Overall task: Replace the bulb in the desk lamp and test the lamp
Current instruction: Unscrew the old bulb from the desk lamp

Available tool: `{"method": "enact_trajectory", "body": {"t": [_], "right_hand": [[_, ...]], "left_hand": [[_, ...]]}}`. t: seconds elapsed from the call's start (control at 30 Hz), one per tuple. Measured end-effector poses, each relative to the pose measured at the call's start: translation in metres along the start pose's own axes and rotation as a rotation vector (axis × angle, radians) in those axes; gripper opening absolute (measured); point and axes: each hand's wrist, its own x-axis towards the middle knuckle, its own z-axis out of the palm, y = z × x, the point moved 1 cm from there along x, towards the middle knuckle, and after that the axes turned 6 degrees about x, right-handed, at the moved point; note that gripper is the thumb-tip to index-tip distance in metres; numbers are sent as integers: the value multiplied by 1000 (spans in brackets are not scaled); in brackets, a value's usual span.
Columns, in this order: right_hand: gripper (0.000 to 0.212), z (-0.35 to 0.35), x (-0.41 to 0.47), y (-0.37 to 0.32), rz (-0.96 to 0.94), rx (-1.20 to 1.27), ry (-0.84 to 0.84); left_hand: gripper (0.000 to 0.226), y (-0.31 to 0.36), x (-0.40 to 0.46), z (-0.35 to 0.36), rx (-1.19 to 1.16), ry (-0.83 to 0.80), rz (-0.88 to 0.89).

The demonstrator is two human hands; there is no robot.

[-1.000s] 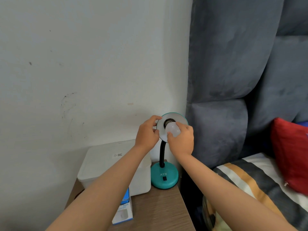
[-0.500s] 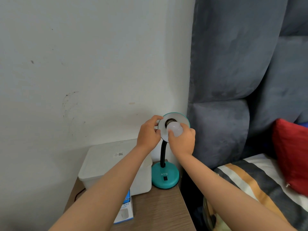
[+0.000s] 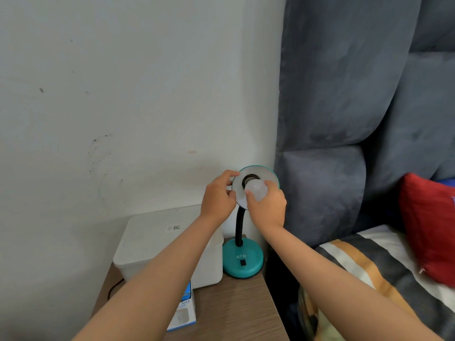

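Note:
A teal desk lamp stands on the wooden nightstand (image 3: 236,306), its round base (image 3: 242,263) bearing a black switch and its black gooseneck rising to the shade (image 3: 267,174), which faces me. My left hand (image 3: 218,196) pinches the shade's left rim. My right hand (image 3: 268,205) grips a white bulb (image 3: 256,189) in front of the dark socket (image 3: 250,179). How deep the bulb's base sits in the socket is hidden.
A white plastic box (image 3: 152,239) stands left of the lamp base, and a blue and white bulb carton (image 3: 183,313) lies in front of it under my left forearm. A grey padded headboard (image 3: 344,94), striped bedding and a red pillow (image 3: 428,227) lie to the right.
My right hand has turned a little on the bulb, with the fingers shifted around it. My left hand keeps its hold on the shade. The lamp has not moved.

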Motion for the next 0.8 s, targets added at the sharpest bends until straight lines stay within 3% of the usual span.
{"method": "enact_trajectory", "body": {"t": [0.23,0.4,0.63,0.8], "right_hand": [[58,2,-6,1,-70,-37,39],[68,3,-11,0,45,65,90],[51,4,-10,0,15,114,64],[62,5,-13,1,61,160,125]], "left_hand": [[46,2,-2,0,-18,-3,0],[47,3,-3,-1,-11,-4,-1],[48,4,-4,-3,-12,-6,-6],[46,6,-5,-3,32,7,9]]}}
